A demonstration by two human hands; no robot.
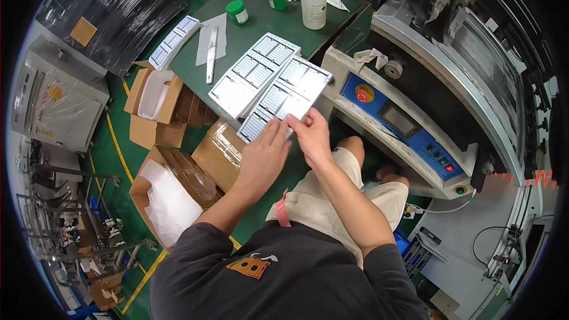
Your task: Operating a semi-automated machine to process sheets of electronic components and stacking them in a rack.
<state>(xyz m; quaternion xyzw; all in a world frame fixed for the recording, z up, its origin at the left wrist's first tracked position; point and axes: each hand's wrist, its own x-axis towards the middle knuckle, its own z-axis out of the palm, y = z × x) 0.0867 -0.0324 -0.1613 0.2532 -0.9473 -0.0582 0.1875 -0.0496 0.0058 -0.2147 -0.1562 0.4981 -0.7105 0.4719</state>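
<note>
Both hands are on the white panel (288, 96) at the table's near edge!
Here's the right hand (311, 133), thumb and fingers pinched narrow on the panel's near right corner; the left hand (267, 151) has its fingers close together at the near edge, and whether they grip, I cannot tell. The panel, marked with dark grids, sits tilted just right of a stack of similar panels (252, 74) on the green table (258, 26). Farther back stand two green-lidded jars (238, 13) and a squeeze bottle (313, 9); a long white tool (211, 53) lies on paper to the left, and a blue control panel (388, 112) flanks the right.
</note>
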